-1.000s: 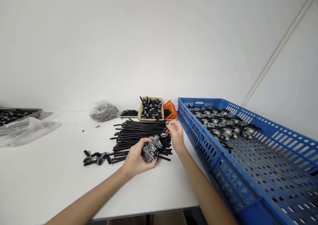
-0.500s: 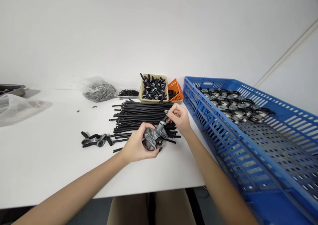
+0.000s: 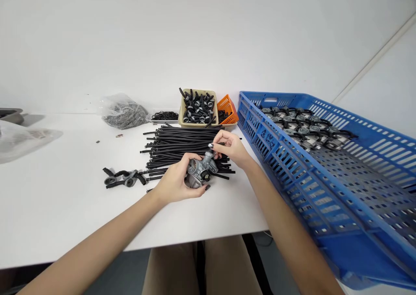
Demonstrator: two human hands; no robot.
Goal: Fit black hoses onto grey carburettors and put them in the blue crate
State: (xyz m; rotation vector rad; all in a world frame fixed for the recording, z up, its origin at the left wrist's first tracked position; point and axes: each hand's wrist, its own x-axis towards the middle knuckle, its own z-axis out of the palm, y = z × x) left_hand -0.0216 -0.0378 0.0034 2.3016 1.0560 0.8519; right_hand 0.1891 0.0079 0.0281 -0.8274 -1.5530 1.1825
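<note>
Currently: my left hand (image 3: 174,183) clamped round a grey die-cast carburetor (image 3: 199,172) at 12 o'clock; my right fingers (image 3: 224,142) pinched on a small silver-tipped piece (image 3: 211,145); matte black tubes (image 3: 185,145) left in a loose heap behind; hosed carburetors (image 3: 299,132) ranked only along the far end of the perforated blue crate (image 3: 286,97) at 2 o'clock

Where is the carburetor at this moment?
In the head view, the carburetor sits in the left hand, over the black tube pile's near edge, right hand at its top.
</note>
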